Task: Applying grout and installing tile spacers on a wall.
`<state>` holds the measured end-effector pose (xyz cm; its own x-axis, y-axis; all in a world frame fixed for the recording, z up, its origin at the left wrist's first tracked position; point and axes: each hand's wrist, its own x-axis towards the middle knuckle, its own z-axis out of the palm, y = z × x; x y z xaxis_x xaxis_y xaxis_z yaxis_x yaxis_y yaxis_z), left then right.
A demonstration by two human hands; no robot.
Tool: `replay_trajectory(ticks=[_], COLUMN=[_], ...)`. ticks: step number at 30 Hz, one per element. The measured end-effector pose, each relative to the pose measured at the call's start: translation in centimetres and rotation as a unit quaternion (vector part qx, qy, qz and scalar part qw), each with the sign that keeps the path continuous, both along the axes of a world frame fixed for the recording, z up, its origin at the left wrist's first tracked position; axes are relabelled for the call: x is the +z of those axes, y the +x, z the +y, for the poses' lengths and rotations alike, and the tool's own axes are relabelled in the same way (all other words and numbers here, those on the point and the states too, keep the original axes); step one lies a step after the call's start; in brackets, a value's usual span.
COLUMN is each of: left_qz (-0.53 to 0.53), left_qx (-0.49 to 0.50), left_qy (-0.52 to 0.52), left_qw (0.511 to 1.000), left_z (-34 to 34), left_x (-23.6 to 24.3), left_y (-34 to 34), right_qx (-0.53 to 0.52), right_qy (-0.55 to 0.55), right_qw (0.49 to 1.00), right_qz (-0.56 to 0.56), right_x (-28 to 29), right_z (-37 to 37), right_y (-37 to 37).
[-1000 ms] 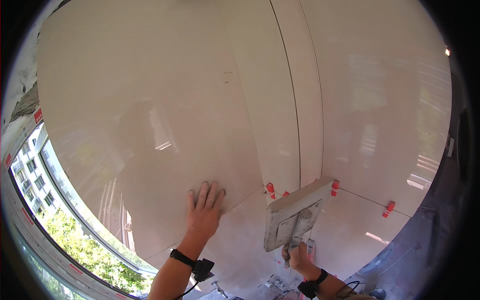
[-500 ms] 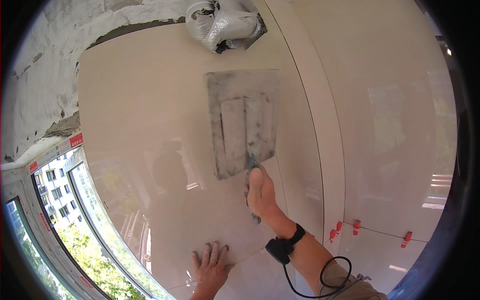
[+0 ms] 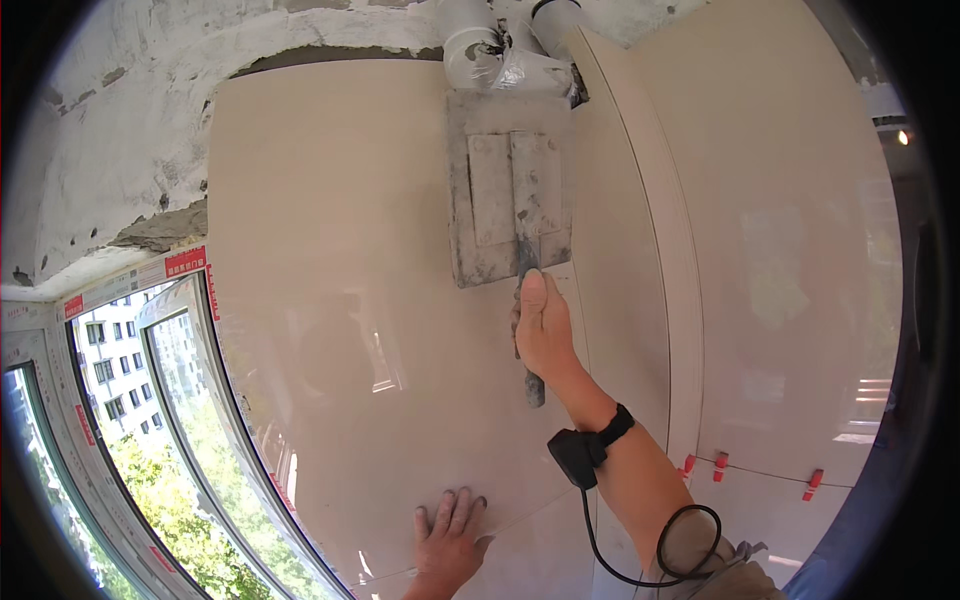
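Observation:
My right hand (image 3: 542, 322) grips the dark handle of a square, mortar-stained tiling float (image 3: 495, 195). The float's flat pad lies up against a large glossy beige wall tile (image 3: 320, 180), just below the pipes; whether it touches cannot be told for sure. Lower down, my left hand (image 3: 450, 545) rests on the same tile with fingers spread, near a horizontal seam. Black bands with small devices and a looped cable are on my right forearm.
Silvery and grey pipes (image 3: 470, 45) emerge at the top. Rough plastered wall (image 3: 110, 130) surrounds the upper left, above an open window (image 3: 140, 430) with trees and buildings outside. Red leveling clips (image 3: 720, 466) sit along a seam at lower right, beside a narrow vertical corner strip (image 3: 680, 330).
The float in my right hand has risen from the lower seam to the upper tile below the pipes, turning upright. The view has tilted upward; my left hand remains on the tile.

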<state>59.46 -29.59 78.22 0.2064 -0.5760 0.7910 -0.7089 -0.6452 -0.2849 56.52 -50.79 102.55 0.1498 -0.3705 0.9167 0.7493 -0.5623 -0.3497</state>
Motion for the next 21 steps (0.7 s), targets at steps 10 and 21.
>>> replay_trajectory(ticks=[10, 21], left_qz=[0.073, 0.061], left_qx=[-0.015, -0.057], left_qy=[0.015, 0.005], left_qw=[0.997, 0.996], left_z=[1.4, 2.4], left_x=[-0.4, 0.5], left_y=[0.0, -0.4], right_qx=[0.068, 0.04], right_qy=[0.033, -0.017], right_qw=[0.982, 0.977], right_qz=[0.175, 0.207], right_x=[2.1, 7.5], right_z=[2.8, 5.4], right_y=[-1.3, 0.0])
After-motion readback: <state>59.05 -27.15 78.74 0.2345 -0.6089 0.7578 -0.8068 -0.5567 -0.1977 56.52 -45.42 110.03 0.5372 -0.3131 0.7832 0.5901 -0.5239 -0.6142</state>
